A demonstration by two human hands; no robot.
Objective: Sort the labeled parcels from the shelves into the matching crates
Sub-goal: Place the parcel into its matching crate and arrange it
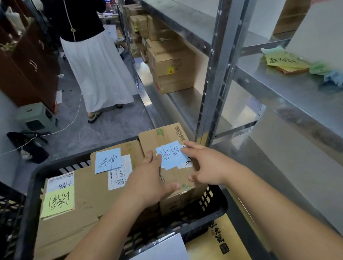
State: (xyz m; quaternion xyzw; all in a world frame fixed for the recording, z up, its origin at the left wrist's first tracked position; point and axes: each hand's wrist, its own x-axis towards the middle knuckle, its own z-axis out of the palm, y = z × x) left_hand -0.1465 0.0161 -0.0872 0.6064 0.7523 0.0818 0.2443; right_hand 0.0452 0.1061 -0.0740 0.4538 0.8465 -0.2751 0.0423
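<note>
A cardboard parcel [167, 136] with a blue handwritten note [171, 155] on top sits at the right end of the black plastic crate [213, 206]. My left hand [147, 179] grips the parcel's near left edge, thumb along its front. My right hand [206, 166] holds its right side, the index finger touching the blue note. Two more parcels lie in the crate: one with a blue note [107, 160], one with a yellow note [58, 201]. A white paper label [156, 258] hangs on the crate's near wall.
A metal shelf rack [221, 64] stands at right, with stacked cardboard boxes [172, 68] further along and loose coloured notes [284, 61] on a shelf. A person in a white skirt [98, 70] stands in the aisle ahead. Another black crate [1, 215] is at left.
</note>
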